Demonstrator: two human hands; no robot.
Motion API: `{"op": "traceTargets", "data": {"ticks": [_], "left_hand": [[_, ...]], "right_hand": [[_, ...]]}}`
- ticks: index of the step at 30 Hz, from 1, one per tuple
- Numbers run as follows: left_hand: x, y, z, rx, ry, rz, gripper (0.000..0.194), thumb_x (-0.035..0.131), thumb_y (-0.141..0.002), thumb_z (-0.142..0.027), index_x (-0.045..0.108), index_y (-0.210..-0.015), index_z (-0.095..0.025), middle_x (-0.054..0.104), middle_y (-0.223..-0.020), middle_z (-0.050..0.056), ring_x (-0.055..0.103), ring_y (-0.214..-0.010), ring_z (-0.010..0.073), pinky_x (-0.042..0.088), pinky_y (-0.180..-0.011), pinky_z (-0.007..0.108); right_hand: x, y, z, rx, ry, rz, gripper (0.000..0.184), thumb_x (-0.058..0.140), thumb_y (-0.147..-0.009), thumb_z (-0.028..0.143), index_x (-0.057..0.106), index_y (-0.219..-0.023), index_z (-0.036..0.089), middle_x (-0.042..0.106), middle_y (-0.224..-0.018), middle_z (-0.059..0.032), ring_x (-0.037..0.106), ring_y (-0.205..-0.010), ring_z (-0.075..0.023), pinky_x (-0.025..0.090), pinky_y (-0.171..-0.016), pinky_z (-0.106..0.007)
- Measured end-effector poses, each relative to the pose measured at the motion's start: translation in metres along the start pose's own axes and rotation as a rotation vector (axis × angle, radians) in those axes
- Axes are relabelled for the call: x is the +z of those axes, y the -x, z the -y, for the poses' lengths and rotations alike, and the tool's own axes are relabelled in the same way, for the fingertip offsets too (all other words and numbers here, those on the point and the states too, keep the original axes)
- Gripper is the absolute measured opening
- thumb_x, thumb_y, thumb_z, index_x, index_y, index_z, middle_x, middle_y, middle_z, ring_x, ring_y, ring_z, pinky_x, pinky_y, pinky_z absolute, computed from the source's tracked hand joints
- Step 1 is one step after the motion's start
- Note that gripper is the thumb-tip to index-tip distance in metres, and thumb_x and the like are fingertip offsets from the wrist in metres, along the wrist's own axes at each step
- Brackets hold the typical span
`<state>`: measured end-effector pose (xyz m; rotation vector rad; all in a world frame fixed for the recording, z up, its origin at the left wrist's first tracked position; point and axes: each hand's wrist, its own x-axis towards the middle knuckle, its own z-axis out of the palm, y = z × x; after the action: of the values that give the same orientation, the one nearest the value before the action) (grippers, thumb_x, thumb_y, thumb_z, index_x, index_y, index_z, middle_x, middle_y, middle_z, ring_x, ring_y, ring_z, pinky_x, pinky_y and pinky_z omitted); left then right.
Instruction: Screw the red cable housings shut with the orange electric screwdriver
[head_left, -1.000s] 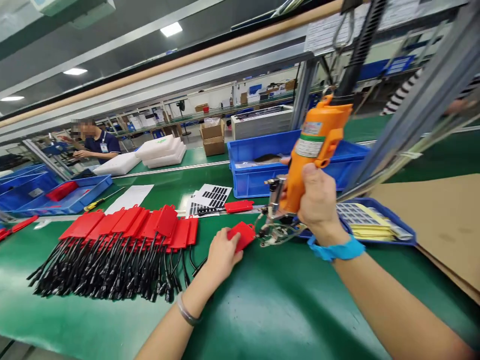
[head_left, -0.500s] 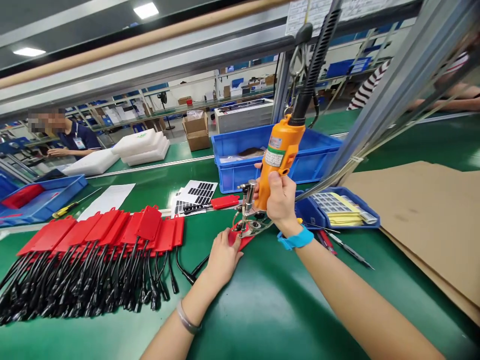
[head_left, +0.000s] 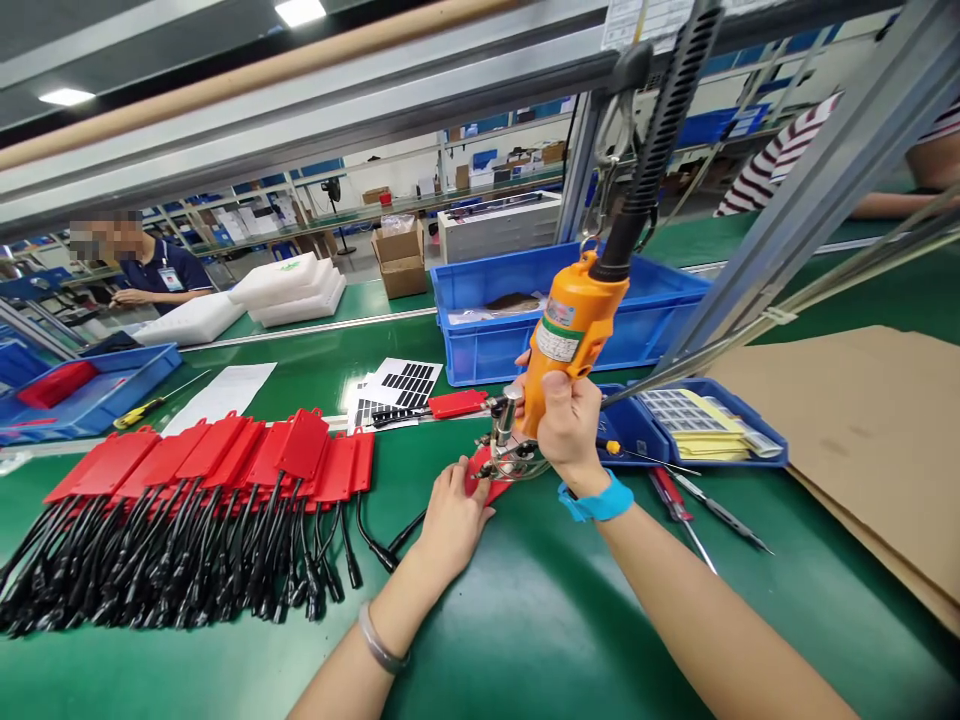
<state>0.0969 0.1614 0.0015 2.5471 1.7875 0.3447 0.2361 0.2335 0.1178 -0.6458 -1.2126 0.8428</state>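
My right hand (head_left: 568,425) is wrapped around an orange electric screwdriver (head_left: 574,320) that hangs from a black spring-like sleeve. A chrome attachment (head_left: 507,425) with a thin hose sits at the tool's lower end, over a flat red case (head_left: 498,488) on the green bench. My left hand (head_left: 454,515) holds this case down, its fingertips close beside the metal tip. A black cable (head_left: 409,530) runs out from the case to the left. Whether the bit touches a screw is hidden by the attachment and fingers.
Many red cases (head_left: 217,450) with black cables lie at left. Behind the tool stands a blue bin (head_left: 480,350); blue trays (head_left: 772,450) with label sheets sit right, near a red-handled screwdriver (head_left: 667,490) and a pen-like tool (head_left: 720,512). Cardboard (head_left: 862,430) covers the far right.
The screwdriver and my right hand have come down slightly over the red case. My left hand keeps its place on the case. The whole view has shifted a little.
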Motion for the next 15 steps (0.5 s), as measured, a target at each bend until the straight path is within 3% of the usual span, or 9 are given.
{"op": "traceTargets", "data": {"ticks": [3, 9, 15], "left_hand": [[-0.005, 0.002, 0.004, 0.041, 0.018, 0.001, 0.039, 0.059, -0.091, -0.026, 0.055, -0.128, -0.015, 0.046, -0.138, 0.022, 0.047, -0.124, 0.0327, 0.046, -0.1, 0.048], [-0.015, 0.005, 0.019, 0.159, 0.05, 0.037, 0.041, 0.051, -0.094, -0.025, 0.05, -0.136, -0.021, 0.045, -0.143, 0.017, 0.042, -0.131, 0.0304, 0.043, -0.104, 0.049], [-0.016, 0.003, 0.021, 0.15, 0.083, 0.052, 0.041, 0.051, -0.094, -0.024, 0.052, -0.135, -0.021, 0.045, -0.145, 0.016, 0.043, -0.13, 0.031, 0.043, -0.106, 0.047]], "right_hand": [[-0.002, -0.006, 0.012, -0.012, -0.023, 0.012, 0.043, 0.057, -0.082, 0.063, 0.062, -0.094, 0.022, 0.055, -0.056, 0.0029, 0.051, -0.04, -0.0121, 0.041, -0.034, -0.024], [0.008, -0.046, 0.045, -0.134, -0.069, -0.039, 0.045, 0.054, -0.084, 0.063, 0.066, -0.103, 0.024, 0.058, -0.06, 0.0003, 0.055, -0.044, -0.0147, 0.044, -0.037, -0.028], [0.017, -0.054, 0.019, -0.079, -0.077, 0.021, 0.047, 0.057, -0.081, 0.065, 0.065, -0.099, 0.023, 0.056, -0.057, 0.0018, 0.053, -0.043, -0.0131, 0.043, -0.038, -0.026]]}}
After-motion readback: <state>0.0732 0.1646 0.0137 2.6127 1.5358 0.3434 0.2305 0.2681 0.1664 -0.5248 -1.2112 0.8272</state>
